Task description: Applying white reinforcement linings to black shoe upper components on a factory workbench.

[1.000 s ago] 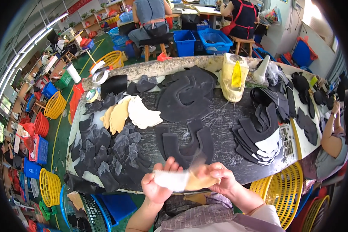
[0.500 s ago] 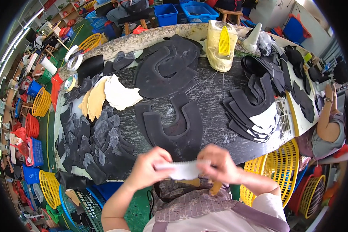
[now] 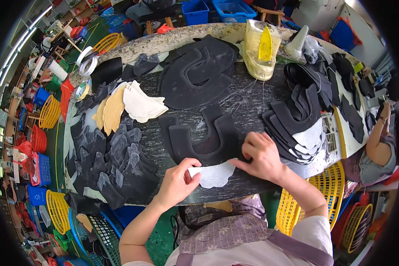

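A white, scallop-edged piece [image 3: 213, 175] with a finely toothed upper edge lies across the lower end of a black U-shaped shoe piece [image 3: 226, 133] on the table. My left hand [image 3: 179, 181] pinches the white piece's left end between thumb and fingers. At its right end my right hand [image 3: 262, 157] presses the corner with the thumb, its fingers curled above. Another black U-shaped piece [image 3: 165, 133] shows partly from under the first. To the right stands a fanned stack of black U-shaped pieces [image 3: 281, 122], several bearing white toothed pieces [image 3: 309, 133] at their ends.
White pieces [image 3: 142, 102] and tan pieces [image 3: 113, 108] lie left of the middle, above a heap of black pieces [image 3: 119, 164]. Larger black pieces [image 3: 181, 88] and a yellowish shoe last [image 3: 258, 57] are at the back. A yellow basket [image 3: 328, 186] stands below right.
My hands have moved forward from near my body to the table, bringing the white piece onto the black U-shaped piece's lower end. The white piece now lies flatter, and my right fingers have lifted.
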`<state>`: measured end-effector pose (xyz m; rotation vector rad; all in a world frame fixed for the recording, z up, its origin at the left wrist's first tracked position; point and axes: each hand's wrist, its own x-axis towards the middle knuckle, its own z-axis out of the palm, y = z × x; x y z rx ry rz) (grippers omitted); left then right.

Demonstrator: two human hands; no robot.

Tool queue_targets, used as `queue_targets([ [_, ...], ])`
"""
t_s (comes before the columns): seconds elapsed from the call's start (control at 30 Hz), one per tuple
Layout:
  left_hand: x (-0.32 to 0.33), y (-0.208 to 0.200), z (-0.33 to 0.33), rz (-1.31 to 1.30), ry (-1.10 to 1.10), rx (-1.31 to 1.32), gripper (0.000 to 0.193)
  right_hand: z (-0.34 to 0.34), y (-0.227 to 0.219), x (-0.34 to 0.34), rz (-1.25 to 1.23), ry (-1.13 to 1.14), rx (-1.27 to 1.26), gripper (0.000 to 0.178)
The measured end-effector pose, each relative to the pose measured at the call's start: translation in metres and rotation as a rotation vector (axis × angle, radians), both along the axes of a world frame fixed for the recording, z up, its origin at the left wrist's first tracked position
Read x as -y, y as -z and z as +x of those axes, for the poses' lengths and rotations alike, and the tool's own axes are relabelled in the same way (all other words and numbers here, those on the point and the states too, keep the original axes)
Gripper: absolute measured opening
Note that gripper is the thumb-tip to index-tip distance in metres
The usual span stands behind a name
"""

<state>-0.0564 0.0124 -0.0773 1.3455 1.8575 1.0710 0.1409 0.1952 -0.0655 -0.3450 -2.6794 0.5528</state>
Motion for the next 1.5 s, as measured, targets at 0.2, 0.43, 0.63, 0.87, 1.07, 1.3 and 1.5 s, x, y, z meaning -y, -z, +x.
queue_targets([
  [0.2, -0.003, -0.022, -0.005, 0.097, -0.017, -0.45, 0.026, -0.015, 0.007, 0.041, 0.038, -0.333, -0.034, 0.044],
  [0.43, 0.003, -0.028, 0.013, 0.411, 0.159, -0.718, 0.021, -0.026, -0.001, -0.011, -0.709, 0.208, -0.412, 0.017],
  [0.63, 0.002, -0.006, -0.001, 0.314, 0.173, -0.647, 0.031, 0.0, -0.089, -0.007, 0.107, 0.155, -0.618, 0.032],
  [0.87, -0.017, -0.001, -0.004, 0.174, 0.292, -0.856, 0.051, 0.005, -0.066, -0.003, -0.092, 0.267, -0.495, 0.029],
  [1.07, -0.016, -0.017, -0.013, 0.193, 0.423, -0.897, 0.048, 0.017, -0.081, -0.012, 0.291, 0.015, -0.659, 0.03],
  [1.3, -0.05, -0.103, -0.089, 0.605, -0.546, -0.344, 0.021, 0.016, -0.006, 0.034, 0.315, -0.27, -0.341, 0.041],
  [1.5, -0.021, -0.114, -0.013, 0.761, 0.222, -1.123, 0.027, 0.0, 0.002, 0.058, -0.029, -0.298, 0.06, 0.047],
])
